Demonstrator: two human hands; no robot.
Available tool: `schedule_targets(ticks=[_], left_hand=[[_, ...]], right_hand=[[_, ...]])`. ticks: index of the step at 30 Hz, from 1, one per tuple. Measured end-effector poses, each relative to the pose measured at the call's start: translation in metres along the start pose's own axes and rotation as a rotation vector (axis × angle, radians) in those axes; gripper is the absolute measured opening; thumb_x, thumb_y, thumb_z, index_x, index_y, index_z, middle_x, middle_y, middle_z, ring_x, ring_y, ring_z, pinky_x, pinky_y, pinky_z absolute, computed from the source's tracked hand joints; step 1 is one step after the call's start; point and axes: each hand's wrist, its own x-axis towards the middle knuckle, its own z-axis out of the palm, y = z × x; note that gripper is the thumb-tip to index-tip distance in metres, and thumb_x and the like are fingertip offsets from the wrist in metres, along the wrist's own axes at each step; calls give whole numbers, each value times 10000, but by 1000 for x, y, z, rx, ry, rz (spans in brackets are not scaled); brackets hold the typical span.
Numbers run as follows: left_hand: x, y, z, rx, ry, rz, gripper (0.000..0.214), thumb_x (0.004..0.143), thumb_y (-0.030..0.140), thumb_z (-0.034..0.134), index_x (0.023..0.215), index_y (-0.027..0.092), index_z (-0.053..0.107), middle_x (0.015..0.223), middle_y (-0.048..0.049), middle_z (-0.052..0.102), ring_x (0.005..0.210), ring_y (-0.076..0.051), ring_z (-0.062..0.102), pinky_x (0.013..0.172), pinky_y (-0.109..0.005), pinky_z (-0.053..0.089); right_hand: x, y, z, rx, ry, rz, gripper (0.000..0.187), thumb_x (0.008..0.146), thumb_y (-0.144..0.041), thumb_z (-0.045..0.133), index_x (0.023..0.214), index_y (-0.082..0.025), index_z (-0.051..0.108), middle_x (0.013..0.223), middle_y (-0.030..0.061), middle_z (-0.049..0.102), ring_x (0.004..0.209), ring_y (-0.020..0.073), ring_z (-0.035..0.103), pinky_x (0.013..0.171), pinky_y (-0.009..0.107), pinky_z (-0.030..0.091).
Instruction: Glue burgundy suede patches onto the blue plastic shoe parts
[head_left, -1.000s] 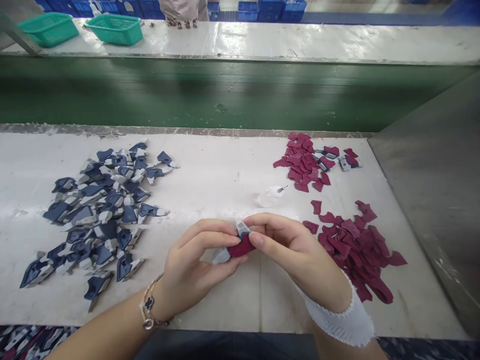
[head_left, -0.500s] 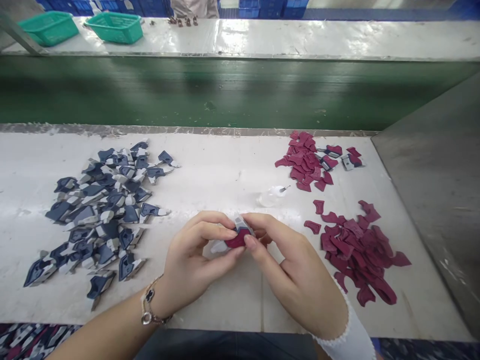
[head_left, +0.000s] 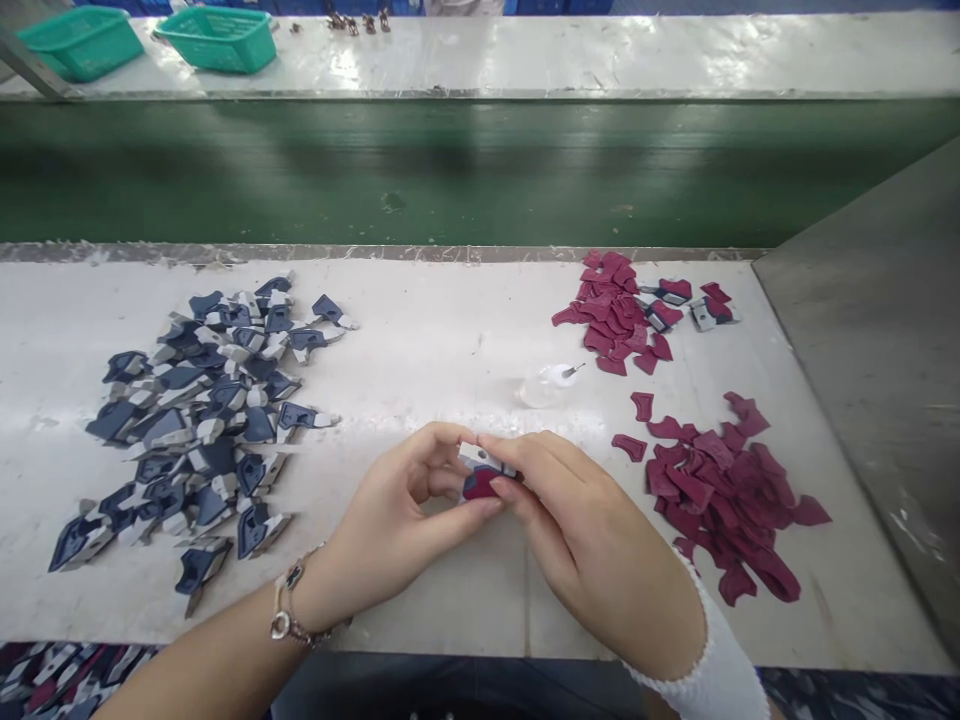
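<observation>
Between my two hands is a small plastic piece (head_left: pixel 478 482) in grey-white, dark blue and maroon, held just above the table near its front edge. My left hand (head_left: pixel 409 500) pinches it from the left, thumb at its lower side. From the right, my right hand (head_left: pixel 577 525) grips it with thumb and forefinger, covering part of it. Behind my hands stands a small clear bottle (head_left: pixel 546 388) with a thin metal tip. To my left lies a heap of blue and grey plastic parts (head_left: pixel 217 400). Loose maroon pieces (head_left: pixel 720 490) are piled to my right.
A second maroon pile (head_left: pixel 609 310) lies farther back, beside several assembled pieces (head_left: pixel 675 291). A metal panel (head_left: pixel 885 330) bounds the right side. Beyond the table (head_left: pixel 420 330) runs a green belt (head_left: pixel 450 170). Green baskets (head_left: pixel 221 40) stand on the far ledge.
The plastic piece has been turned in my hands, so a grey-white face with a dark hole now shows. My left fingers have curled behind it. The camera view has shifted slightly.
</observation>
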Motion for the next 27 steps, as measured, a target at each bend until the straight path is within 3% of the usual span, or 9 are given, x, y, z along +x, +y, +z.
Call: schedule_targets(ticks=[4, 8, 12, 15, 19, 23, 27], left_hand=[[-4, 5, 1, 26, 29, 40, 290, 816, 126, 752, 1042, 236, 608, 804, 30, 656, 687, -91, 678, 643, -168, 584], [-4, 4, -1, -125, 22, 0, 299, 769, 78, 787, 979, 211, 621, 871, 15, 722, 755, -103, 733, 684, -156, 601], [0, 0, -4, -301, -53, -84, 301, 739, 82, 821, 925, 202, 616, 896, 11, 765, 786, -114, 758, 715, -170, 609], [2, -2, -4, -178, -22, -78, 270, 757, 122, 815, 954, 196, 646, 857, 7, 764, 783, -119, 751, 731, -194, 608], [2, 0, -4, 75, 27, 75, 194, 831, 182, 758, 1007, 211, 683, 922, -11, 760, 854, -141, 732, 794, -247, 604], [0, 1, -6, 147, -13, 141, 183, 891, 189, 690, 1070, 228, 680, 968, -21, 751, 893, -145, 723, 828, -260, 603], [-2, 0, -6, 180, 22, 165, 154, 873, 195, 709, 1023, 216, 683, 936, -29, 758, 859, -160, 732, 803, -278, 618]], right_hand=[[-2, 0, -4, 72, -16, -20, 256, 1000, -141, 460, 1201, -238, 586, 1045, 47, 651, 988, 190, 607, 825, 328, 500], [-1, 0, -9, 105, -46, -62, 190, 998, -129, 477, 1098, -230, 604, 968, 15, 661, 936, 159, 607, 808, 282, 484], [-1, 1, -10, 110, -44, -75, 190, 998, -146, 491, 1130, -227, 601, 1001, 14, 669, 955, 157, 608, 818, 286, 469], [-1, 2, -7, 111, -37, -18, 215, 1002, -181, 484, 1184, -229, 587, 995, 20, 654, 924, 168, 606, 805, 314, 464], [0, 3, -5, 119, -42, 7, 237, 1007, -188, 456, 1203, -247, 575, 993, 18, 647, 888, 178, 592, 789, 337, 453], [0, 3, -4, 107, -1, -19, 218, 993, -191, 485, 1183, -242, 580, 973, 19, 649, 852, 178, 582, 760, 333, 448], [-1, 2, -2, 71, -14, -18, 194, 988, -158, 460, 1109, -234, 591, 977, 32, 635, 894, 192, 575, 773, 344, 446]])
